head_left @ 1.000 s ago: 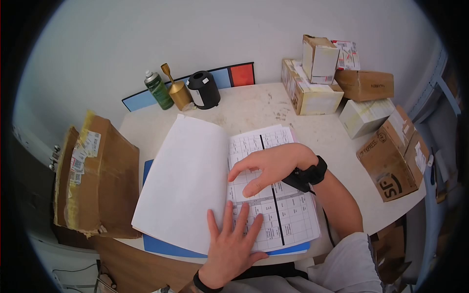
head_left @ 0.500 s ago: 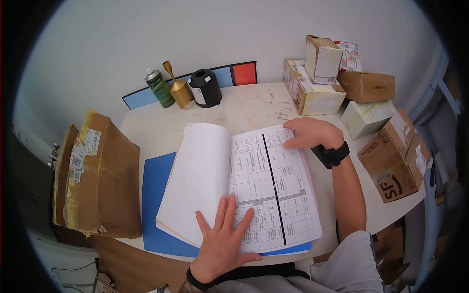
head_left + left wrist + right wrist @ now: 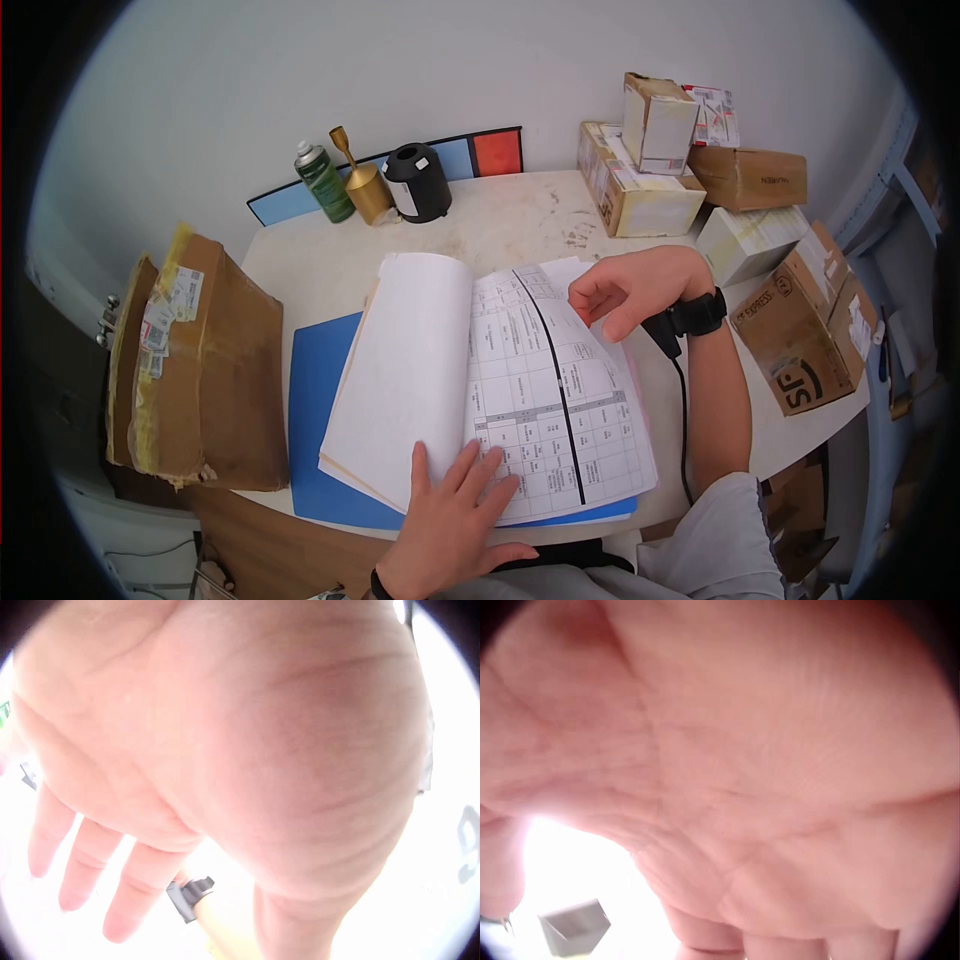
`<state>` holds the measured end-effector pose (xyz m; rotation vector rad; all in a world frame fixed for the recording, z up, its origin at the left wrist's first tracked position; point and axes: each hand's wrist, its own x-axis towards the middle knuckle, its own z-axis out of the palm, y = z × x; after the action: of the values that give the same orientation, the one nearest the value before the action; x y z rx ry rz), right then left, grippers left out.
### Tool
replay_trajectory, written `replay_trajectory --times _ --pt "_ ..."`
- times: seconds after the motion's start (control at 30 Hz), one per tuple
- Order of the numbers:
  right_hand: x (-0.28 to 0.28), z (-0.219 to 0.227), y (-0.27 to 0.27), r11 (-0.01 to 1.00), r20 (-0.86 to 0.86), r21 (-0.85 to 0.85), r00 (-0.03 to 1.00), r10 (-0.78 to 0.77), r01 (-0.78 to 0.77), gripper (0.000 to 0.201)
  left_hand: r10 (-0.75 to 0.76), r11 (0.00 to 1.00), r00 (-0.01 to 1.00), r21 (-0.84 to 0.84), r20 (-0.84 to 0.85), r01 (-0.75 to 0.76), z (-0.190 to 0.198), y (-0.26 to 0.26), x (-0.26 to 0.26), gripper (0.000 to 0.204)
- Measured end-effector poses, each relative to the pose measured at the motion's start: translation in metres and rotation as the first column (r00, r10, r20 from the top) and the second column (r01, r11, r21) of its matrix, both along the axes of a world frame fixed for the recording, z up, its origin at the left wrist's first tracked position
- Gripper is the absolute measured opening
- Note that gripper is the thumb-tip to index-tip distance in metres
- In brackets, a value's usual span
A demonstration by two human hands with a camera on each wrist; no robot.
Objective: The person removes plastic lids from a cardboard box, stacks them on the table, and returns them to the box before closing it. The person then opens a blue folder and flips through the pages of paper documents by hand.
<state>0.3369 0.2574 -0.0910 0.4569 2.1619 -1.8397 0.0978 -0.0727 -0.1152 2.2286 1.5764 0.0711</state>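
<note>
A stack of printed sheets (image 3: 540,440) lies open over a blue folder (image 3: 325,400), with tables on the right-hand page and a blank white page (image 3: 410,350) turned over to the left. My left hand (image 3: 450,525) rests with spread fingers on the lower part of the stack, near the fold. At the upper right edge, my right hand (image 3: 645,290) pinches the printed page between curled fingers and thumb. That page bows upward there, and another white sheet shows beneath it. Both wrist views are mostly filled by the palms.
A large worn cardboard box (image 3: 235,370) stands at the left. Along the back are a green spray can (image 3: 325,185), a gold candlestick-like object (image 3: 368,190) and a black cylinder (image 3: 418,185). Several parcels are stacked at the right, including a brown SF box (image 3: 800,330).
My right hand moved from the middle of the pages to the upper right edge, and the printed page's corner came up. The turned page settled leftward. My left hand slid slightly down.
</note>
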Motion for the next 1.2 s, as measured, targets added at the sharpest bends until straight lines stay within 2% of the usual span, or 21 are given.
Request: replay_trajectory --times 0.03,0.07,0.1,0.13,0.17,0.23,0.27,0.3,0.33,0.37,0.4,0.43,0.5,0.57,0.63,0.7,0.77,0.87,1.1,1.17,1.2 --pt "-0.001 -0.001 -0.001 1.000 -0.001 -0.004 1.000 -0.001 0.001 0.070 -0.057 0.992 0.991 -0.101 0.123 0.070 0.008 -0.004 -0.001 0.078" --pt "-0.006 -0.003 -0.005 0.987 -0.095 -0.147 0.995 0.043 -0.057 0.074 -0.054 0.992 0.991 -0.107 0.121 0.068 0.019 -0.007 0.000 0.078" --pt "-0.013 -0.006 -0.009 0.952 -0.195 -0.280 0.978 0.074 -0.128 0.079 -0.153 0.959 0.942 -0.186 0.299 0.215 0.039 -0.004 0.005 0.059" --pt "-0.021 -0.010 -0.014 0.951 -0.197 -0.281 0.977 0.077 -0.131 0.079 -0.226 0.900 0.850 -0.231 0.475 0.368 0.049 -0.002 0.009 0.042" --pt "-0.031 -0.017 -0.021 0.957 -0.204 -0.248 0.974 0.101 -0.151 0.083 -0.225 0.901 0.852 -0.233 0.474 0.367 0.042 -0.004 0.016 0.042" --pt "-0.061 -0.014 -0.039 0.963 -0.136 -0.129 0.966 0.220 -0.238 0.094 -0.417 0.853 0.703 -0.019 0.576 0.522 0.020 -0.009 0.036 0.042" --pt "-0.078 -0.008 -0.054 0.950 -0.151 -0.010 0.940 0.306 -0.311 0.093 -0.420 0.851 0.701 -0.017 0.577 0.524 0.017 -0.004 0.047 0.042" --pt "-0.090 -0.024 -0.061 0.934 -0.259 -0.033 0.906 0.336 -0.355 0.086 -0.502 0.857 0.671 0.207 0.546 0.473 0.016 0.001 0.058 0.042" --pt "-0.090 -0.001 -0.071 0.912 -0.161 0.176 0.903 0.397 -0.370 0.079 -0.575 0.815 0.649 0.419 0.497 0.400 0.013 0.004 0.063 0.042" --pt "-0.091 0.000 -0.077 0.912 -0.159 0.174 0.903 0.398 -0.372 0.079 -0.574 0.816 0.648 0.420 0.500 0.398 0.003 0.004 0.063 0.042" --pt "-0.092 -0.002 -0.086 0.918 -0.198 0.233 0.909 0.368 -0.321 0.075 -0.469 0.871 0.816 0.330 0.338 0.364 -0.013 0.002 0.060 0.052" --pt "-0.091 -0.005 -0.093 0.919 -0.240 0.290 0.910 0.339 -0.266 0.072 -0.347 0.919 0.927 0.249 0.143 0.305 -0.017 0.003 0.058 0.066" --pt "-0.090 -0.007 -0.093 0.893 -0.255 0.382 0.902 0.349 -0.237 0.069 -0.049 0.956 0.997 0.287 -0.053 0.062 -0.013 0.011 0.041 0.068" --pt "-0.086 -0.002 -0.081 0.914 -0.081 0.378 0.978 0.191 -0.147 0.068 0.203 0.950 0.977 0.254 -0.069 -0.180 -0.010 0.018 0.020 0.082" --pt "-0.072 -0.016 -0.059 0.753 0.016 0.658 1.000 0.004 -0.014 0.068 0.218 0.953 0.969 0.240 -0.116 -0.185 -0.014 0.021 0.001 0.089" --pt "-0.050 -0.038 -0.031 0.512 -0.151 0.828 0.970 -0.190 0.229 0.071 0.212 0.968 0.968 0.165 -0.136 -0.189 -0.018 0.018 -0.003 0.098" --pt "-0.039 -0.029 -0.016 0.500 0.073 0.841 0.871 -0.485 0.208 0.077 0.197 0.972 0.974 0.152 -0.116 -0.179 -0.018 0.017 -0.002 0.105" --pt "-0.018 -0.037 -0.005 0.510 0.045 0.830 0.884 -0.465 0.226 0.067 0.183 0.975 0.977 0.151 -0.113 -0.165 -0.019 0.018 -0.003 0.108" --pt "-0.020 -0.022 -0.015 0.474 0.027 0.848 0.872 -0.488 0.239 0.067 0.167 0.977 0.978 0.151 -0.122 -0.148 -0.021 0.019 -0.004 0.108" --pt "-0.023 -0.018 -0.019 0.459 0.139 0.881 0.868 -0.477 0.111 0.066 0.166 0.978 0.978 0.152 -0.124 -0.146 -0.023 0.019 -0.004 0.109" --pt "-0.024 -0.018 -0.020 0.458 0.138 0.882 0.867 -0.478 0.112 0.066 0.165 0.978 0.978 0.153 -0.125 -0.145 -0.022 0.019 -0.004 0.109"
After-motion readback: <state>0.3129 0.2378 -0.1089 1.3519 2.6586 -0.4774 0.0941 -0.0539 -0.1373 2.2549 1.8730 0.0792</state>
